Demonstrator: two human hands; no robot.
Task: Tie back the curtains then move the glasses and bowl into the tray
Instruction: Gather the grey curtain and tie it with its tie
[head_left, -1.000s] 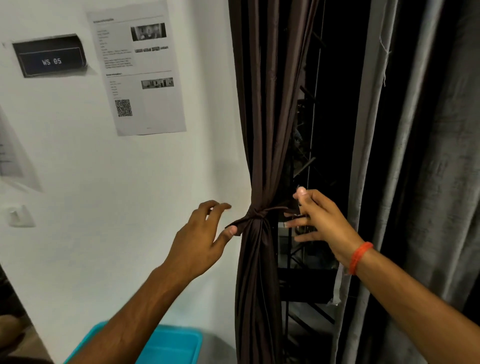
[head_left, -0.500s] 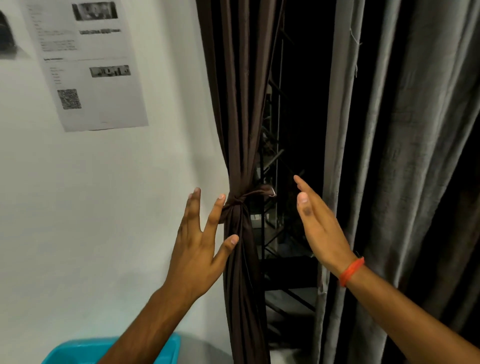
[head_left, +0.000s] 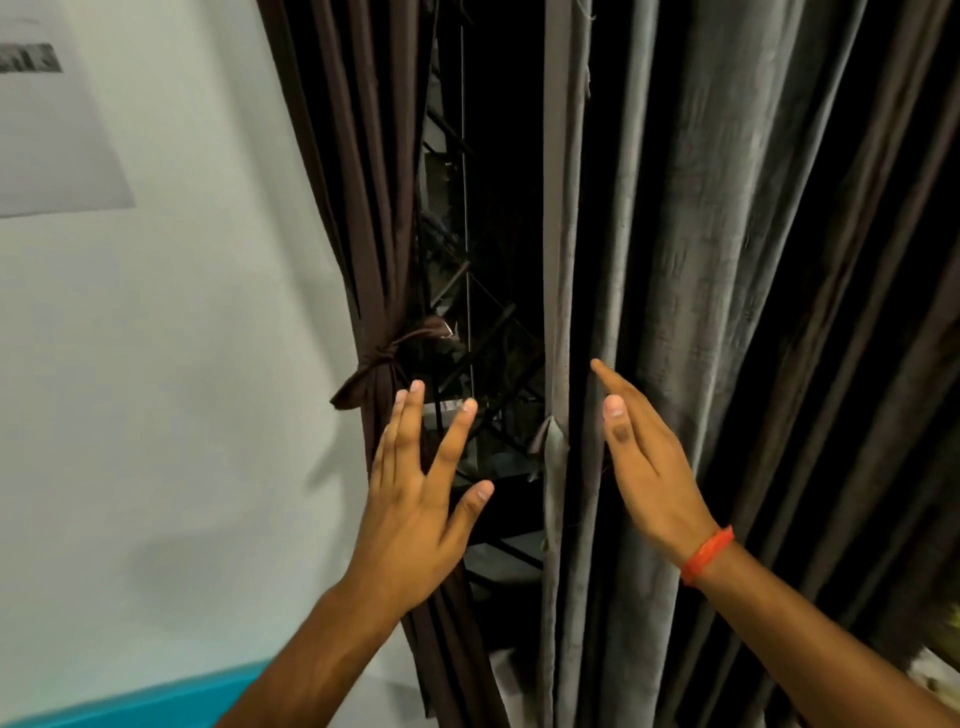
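Window: two curtains, two hands.

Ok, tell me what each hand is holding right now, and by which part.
Nothing. The left hand and right hand are both open with fingers straight, near the brown curtain and grey curtain.

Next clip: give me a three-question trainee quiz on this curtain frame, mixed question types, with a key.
1. True or false: the brown curtain is already bound with a tie.
2. Which hand wears the orange wristband? A) left hand B) right hand
3. Fill in: the right hand, fingers straight, is at the ___ curtain.

Key: 1 true. 2 B; the left hand is bare. 3 grey; it hangs loose, untied.
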